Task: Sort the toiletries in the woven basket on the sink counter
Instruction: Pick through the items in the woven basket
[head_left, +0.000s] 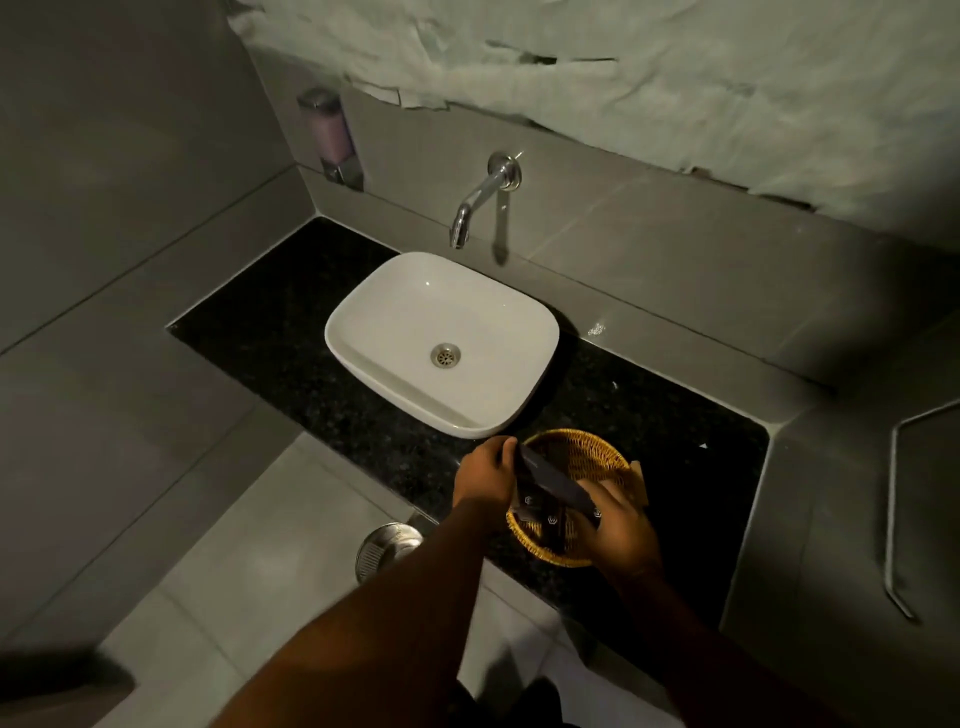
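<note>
A round woven basket (582, 454) sits on the black granite counter (291, 332), just right of the white basin. A long dark flat box (558, 483) lies slanted across the basket. My left hand (485, 475) grips its upper left end at the basket's rim. My right hand (621, 530) holds its lower right end over the basket's near side. Under the box lie small dark packets (545, 519) with pale logos. A tan paper piece (640, 480) sticks out at the basket's right edge.
A white basin (441, 338) stands on the counter below a chrome wall tap (480, 200). A soap dispenser (330, 137) hangs on the wall at left. A round metal bin lid (387, 545) sits on the floor below. A metal rail (893, 519) is at right.
</note>
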